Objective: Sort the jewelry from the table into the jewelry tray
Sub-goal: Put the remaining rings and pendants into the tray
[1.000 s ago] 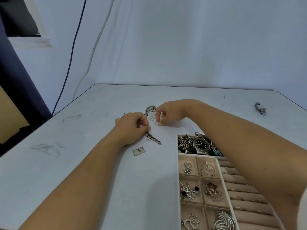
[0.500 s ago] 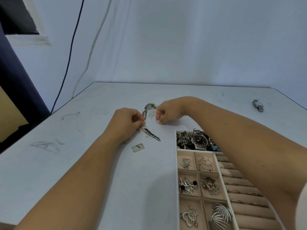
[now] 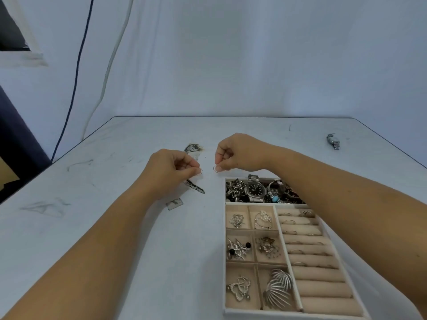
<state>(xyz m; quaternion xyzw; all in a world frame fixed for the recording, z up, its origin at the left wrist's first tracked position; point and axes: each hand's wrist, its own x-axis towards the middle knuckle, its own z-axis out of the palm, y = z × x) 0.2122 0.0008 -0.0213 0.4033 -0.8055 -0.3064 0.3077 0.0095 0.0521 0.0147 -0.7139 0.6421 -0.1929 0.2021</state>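
Both our hands hover above the table (image 3: 111,227), just past the far end of the jewelry tray (image 3: 224,255), a little apart from each other. Our right hand (image 3: 239,153) is curled, thumb and forefinger pinching a thin ring (image 3: 216,168) that hangs below the fingertips. Our left hand (image 3: 169,173) is curled the same way, its fingertips pressed on a small item (image 3: 201,171) of which we see only a faint curved edge, so we cannot tell what it is. The tray lies on the table under our right forearm. Its long far compartment holds a silver wristwatch (image 3: 254,190) lying in a dark tangle of pieces with a blue bead (image 3: 275,199). Below it on the left are six small square compartments, each filled: silver links (image 3: 236,220), a pearl piece (image 3: 262,219), a silver piece with black beads (image 3: 238,248), a bronze cluster (image 3: 268,247), a heart-shaped pendant (image 3: 239,288) and a fan-shaped brooch (image 3: 277,288). On the right run the padded ring rolls (image 3: 318,273), with thin rings tucked in the farther slots. A second watch (image 3: 333,142) lies on the table well away, near the far right edge.
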